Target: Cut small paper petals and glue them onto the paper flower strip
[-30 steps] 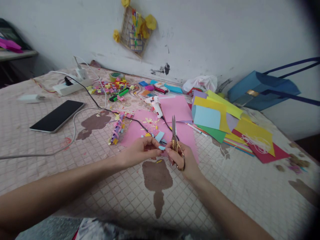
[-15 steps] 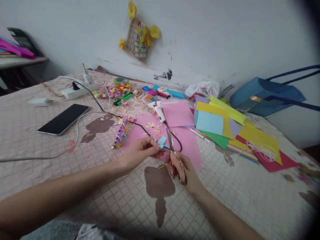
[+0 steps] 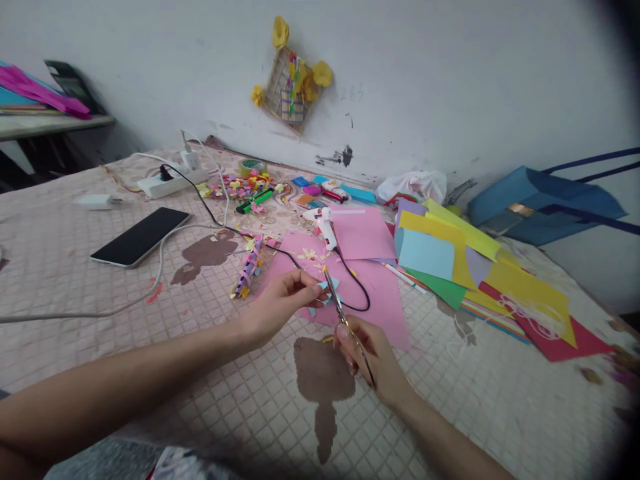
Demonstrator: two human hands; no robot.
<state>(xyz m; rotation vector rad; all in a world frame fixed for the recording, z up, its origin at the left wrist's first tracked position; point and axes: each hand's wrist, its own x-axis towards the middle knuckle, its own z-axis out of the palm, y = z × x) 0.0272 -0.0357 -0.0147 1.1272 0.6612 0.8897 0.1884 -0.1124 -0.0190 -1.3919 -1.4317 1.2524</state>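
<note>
Left grip pinching light-blue paper piece | right grip grasping slender metal scissors | black cable looping right of scissors

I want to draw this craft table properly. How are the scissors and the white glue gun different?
The scissors are held in the right hand, while the glue gun lies with no hand on it. The scissors have slim, silvery blades; the glue gun has a chunky white body. The glue gun has a black cord; the scissors have none. Both are hand tools.
</note>
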